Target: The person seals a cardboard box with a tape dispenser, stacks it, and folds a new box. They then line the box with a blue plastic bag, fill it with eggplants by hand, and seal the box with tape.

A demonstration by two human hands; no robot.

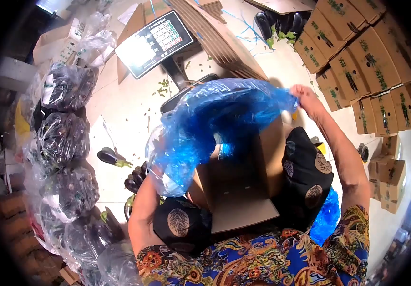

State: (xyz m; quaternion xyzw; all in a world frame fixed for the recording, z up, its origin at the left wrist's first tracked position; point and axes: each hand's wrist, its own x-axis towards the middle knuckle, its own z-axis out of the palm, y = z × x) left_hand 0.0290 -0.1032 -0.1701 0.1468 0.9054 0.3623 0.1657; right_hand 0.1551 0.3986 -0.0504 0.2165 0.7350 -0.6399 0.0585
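Stacked cartons (374,62) and bagged eggplants (67,138) flank the pale tiled floor (112,102).

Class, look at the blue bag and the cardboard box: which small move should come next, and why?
Probably lowering the blue bag into the cardboard box as a liner. The right hand grips one end, the bag is spread over the box, and the box stands open between the knees. The left hand is hidden, so its grip is uncertain.
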